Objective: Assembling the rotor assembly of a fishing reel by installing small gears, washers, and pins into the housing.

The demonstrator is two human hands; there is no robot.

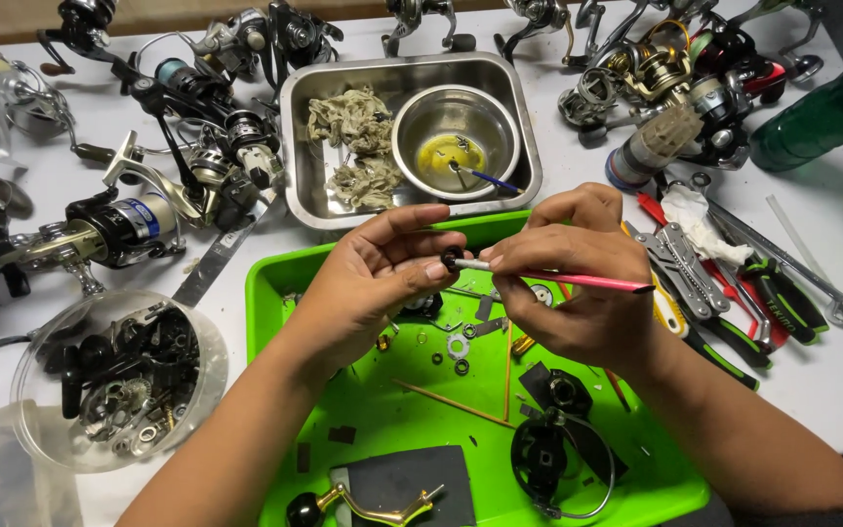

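Observation:
My left hand (pixel 373 283) pinches a small dark ring-shaped part (pixel 452 259) between thumb and fingers, above the green tray (pixel 275 293). My right hand (pixel 578 283) grips a thin pink brush (pixel 587 281) like a pen, its pale tip touching the small part. Both hands hover over the tray, which holds small washers (pixel 458 346), thin wooden sticks (pixel 453 402), a dark reel body with a wire bail (pixel 553 454), a dark pad (pixel 407 483) and a gold handle (pixel 368 507).
A steel pan (pixel 309 107) behind the tray holds stained rags and a steel bowl (pixel 456 132) of yellow oil with a brush. Several fishing reels lie left and back. A clear bowl of parts (pixel 119 381) is at left. Pliers and tools (pixel 724 283) lie right, with a green bottle (pixel 822 112).

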